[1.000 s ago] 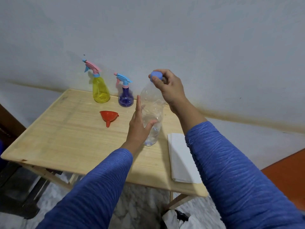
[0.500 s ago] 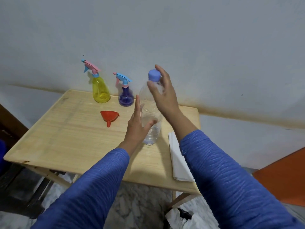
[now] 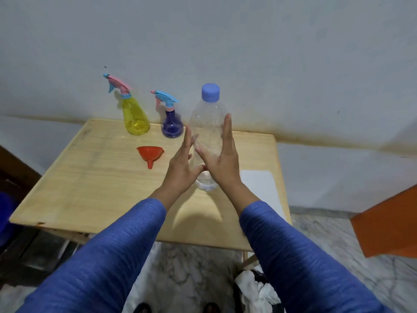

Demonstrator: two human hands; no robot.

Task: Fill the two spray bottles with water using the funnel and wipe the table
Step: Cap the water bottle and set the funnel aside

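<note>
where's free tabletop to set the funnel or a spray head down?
Free: the light wooden table left and front, from the red plastic funnel to the near edge. Crowded: back edge with the yellow spray bottle, purple spray bottle, clear water bottle; the white folded cloth fills the right.

head view looks forward and down, close over the table (image 3: 94, 177).
</note>
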